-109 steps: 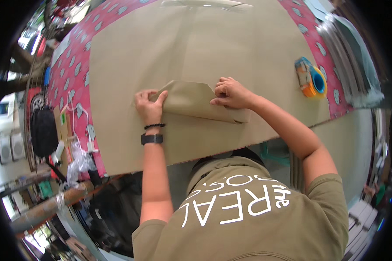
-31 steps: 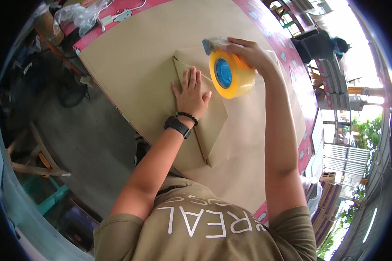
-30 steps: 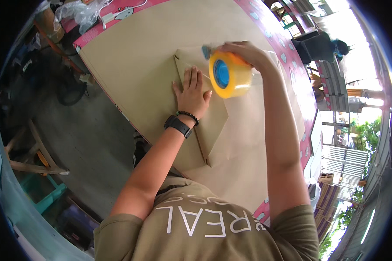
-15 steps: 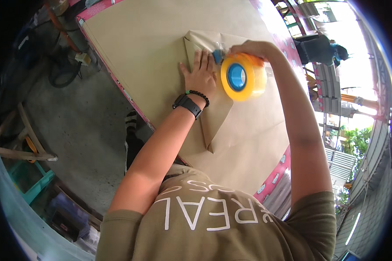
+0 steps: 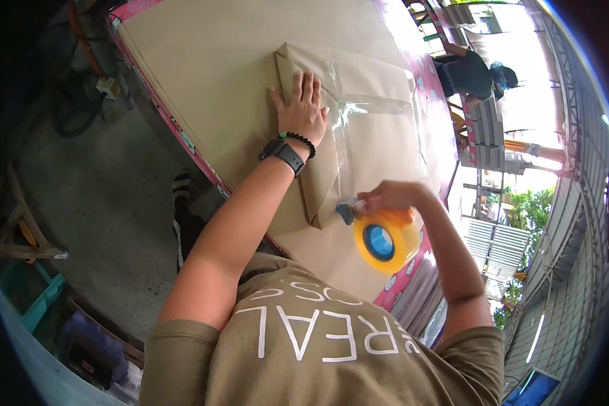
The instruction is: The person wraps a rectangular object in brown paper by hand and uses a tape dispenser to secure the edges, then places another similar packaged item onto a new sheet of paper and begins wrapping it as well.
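A flat package wrapped in brown paper (image 5: 375, 145) lies on the table, with clear tape (image 5: 345, 145) running along it and another strip across. My left hand (image 5: 301, 111) rests flat on the package's left part, fingers stretched out, a black watch and beaded bracelet at the wrist. In my right hand (image 5: 392, 196) is a tape dispenser (image 5: 386, 242) with a large yellow roll and a blue core. Its blue-grey head (image 5: 346, 212) is at the package's near edge, where the tape strip ends. My right fingers are wrapped round the dispenser's top.
Brown paper (image 5: 203, 68) covers the table, whose pink patterned edge (image 5: 199, 162) shows at the left. Another person (image 5: 477, 73) stands beyond the right side. A wooden frame (image 5: 30, 223) and a teal stool (image 5: 44, 301) stand on the concrete floor (image 5: 125, 223) at left.
My right hand has drawn the tape dispenser toward me, from the package's far part to its near edge, leaving a strip of tape. My left hand stays flat on the package.
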`<state>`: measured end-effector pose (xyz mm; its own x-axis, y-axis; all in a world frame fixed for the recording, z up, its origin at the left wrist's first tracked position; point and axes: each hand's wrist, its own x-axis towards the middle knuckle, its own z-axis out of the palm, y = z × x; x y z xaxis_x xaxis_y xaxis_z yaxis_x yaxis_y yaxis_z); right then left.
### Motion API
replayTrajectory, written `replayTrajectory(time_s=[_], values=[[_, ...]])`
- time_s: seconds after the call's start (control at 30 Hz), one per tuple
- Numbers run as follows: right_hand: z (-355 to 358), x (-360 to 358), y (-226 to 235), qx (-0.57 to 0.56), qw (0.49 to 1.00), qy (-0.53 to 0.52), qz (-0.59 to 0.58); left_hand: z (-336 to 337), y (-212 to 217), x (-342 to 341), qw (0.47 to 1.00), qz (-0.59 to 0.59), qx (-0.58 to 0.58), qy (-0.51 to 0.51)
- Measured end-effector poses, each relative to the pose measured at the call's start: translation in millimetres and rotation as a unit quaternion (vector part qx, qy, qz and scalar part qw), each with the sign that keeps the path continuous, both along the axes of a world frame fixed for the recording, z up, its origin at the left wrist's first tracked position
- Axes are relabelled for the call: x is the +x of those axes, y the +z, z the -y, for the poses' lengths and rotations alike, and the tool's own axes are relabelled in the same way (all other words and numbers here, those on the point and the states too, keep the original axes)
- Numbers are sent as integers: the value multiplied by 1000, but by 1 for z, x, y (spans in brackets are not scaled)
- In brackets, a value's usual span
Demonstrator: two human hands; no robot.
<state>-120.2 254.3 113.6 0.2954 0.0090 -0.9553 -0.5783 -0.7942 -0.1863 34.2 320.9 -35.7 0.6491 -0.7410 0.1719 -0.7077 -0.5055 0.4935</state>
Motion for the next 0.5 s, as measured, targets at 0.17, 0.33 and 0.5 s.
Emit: replayTrajectory(time_s=[0.17, 0.33, 0.5], values=[[2, 32, -40, 24, 938, -66, -339, 6, 8, -15, 977, 123, 66, -163], [-42, -38, -18, 45, 973, -72, -216, -31, 4, -86, 852, 143, 102, -493], [-40, -81, 69, -106, 892, -370, 238, -79, -19, -121, 776, 253, -27, -577]])
